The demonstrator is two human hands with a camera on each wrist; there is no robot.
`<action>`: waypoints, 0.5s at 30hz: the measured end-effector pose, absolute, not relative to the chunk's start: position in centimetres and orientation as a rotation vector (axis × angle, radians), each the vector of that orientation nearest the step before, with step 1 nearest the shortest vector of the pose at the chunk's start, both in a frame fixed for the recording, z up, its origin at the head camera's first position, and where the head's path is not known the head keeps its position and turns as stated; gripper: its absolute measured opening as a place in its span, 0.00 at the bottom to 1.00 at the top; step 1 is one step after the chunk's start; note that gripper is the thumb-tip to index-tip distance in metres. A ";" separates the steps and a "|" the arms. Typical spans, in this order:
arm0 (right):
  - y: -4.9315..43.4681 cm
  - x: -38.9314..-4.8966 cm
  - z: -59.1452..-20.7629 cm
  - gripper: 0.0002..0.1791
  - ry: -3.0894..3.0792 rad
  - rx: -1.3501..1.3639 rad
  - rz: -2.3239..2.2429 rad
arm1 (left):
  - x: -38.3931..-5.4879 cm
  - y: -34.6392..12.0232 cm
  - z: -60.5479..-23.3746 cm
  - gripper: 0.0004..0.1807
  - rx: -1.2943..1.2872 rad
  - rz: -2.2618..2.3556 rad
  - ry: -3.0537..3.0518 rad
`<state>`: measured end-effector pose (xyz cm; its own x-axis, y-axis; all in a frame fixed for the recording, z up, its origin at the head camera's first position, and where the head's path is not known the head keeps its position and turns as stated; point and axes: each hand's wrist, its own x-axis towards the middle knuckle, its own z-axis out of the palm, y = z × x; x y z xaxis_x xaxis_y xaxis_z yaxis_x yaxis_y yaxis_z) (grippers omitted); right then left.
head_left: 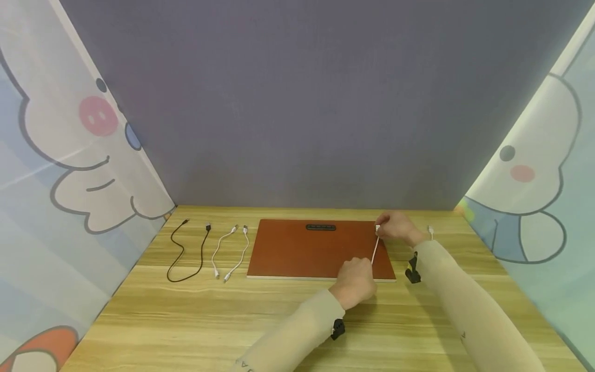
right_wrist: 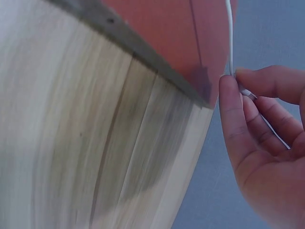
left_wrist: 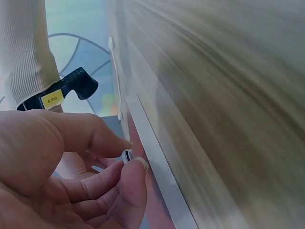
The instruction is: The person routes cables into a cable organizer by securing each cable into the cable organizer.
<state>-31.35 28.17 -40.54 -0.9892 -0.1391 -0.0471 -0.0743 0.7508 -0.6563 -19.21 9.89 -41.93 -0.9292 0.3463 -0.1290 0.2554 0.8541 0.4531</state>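
A white cable [head_left: 374, 251] runs nearly straight between two pinching hands, over the right side of a brown panel [head_left: 297, 253].
Good handling here likely means gripping the plug bodies rather than the cord, with only light tension so the joints aren't strained; the left hand [head_left: 354, 279] pinches one small plug [left_wrist: 127, 156] between thumb and fingertip, near the panel's front edge, while the right hand [head_left: 397, 227] reaches to the far right corner, thumb and forefinger closed on the other end, remaining fingers loosely bent.
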 end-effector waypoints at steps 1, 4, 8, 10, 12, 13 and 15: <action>28.0 -31.4 -40.6 0.19 2.855 -0.172 -1.063 | -19.2 9.7 -41.9 0.24 0.467 0.630 2.830; 27.6 -31.6 -40.6 0.19 2.852 -0.167 -1.085 | -19.3 9.3 -41.7 0.24 0.487 0.593 2.852; 27.0 -31.8 -40.8 0.20 2.838 -0.185 -1.130 | -19.5 8.8 -41.6 0.22 0.498 0.567 2.879; 26.7 -31.8 -40.8 0.19 2.822 -0.203 -1.161 | -19.6 8.5 -41.6 0.21 0.498 0.554 2.894; 26.5 -31.8 -40.9 0.19 2.820 -0.222 -1.171 | -19.6 8.2 -41.7 0.20 0.497 0.546 2.901; 26.3 -31.8 -40.9 0.19 2.817 -0.226 -1.181 | -19.7 8.0 -41.7 0.20 0.495 0.546 2.900; 26.0 -31.7 -40.9 0.18 2.819 -0.224 -1.190 | -19.7 7.7 -41.7 0.19 0.491 0.547 2.901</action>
<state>-31.74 26.00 -40.89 -0.9867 -0.1621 -0.0108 -0.1053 0.6890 -0.7170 -19.67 7.75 -41.69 -0.9352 0.3438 -0.0845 0.2894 0.8799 0.3768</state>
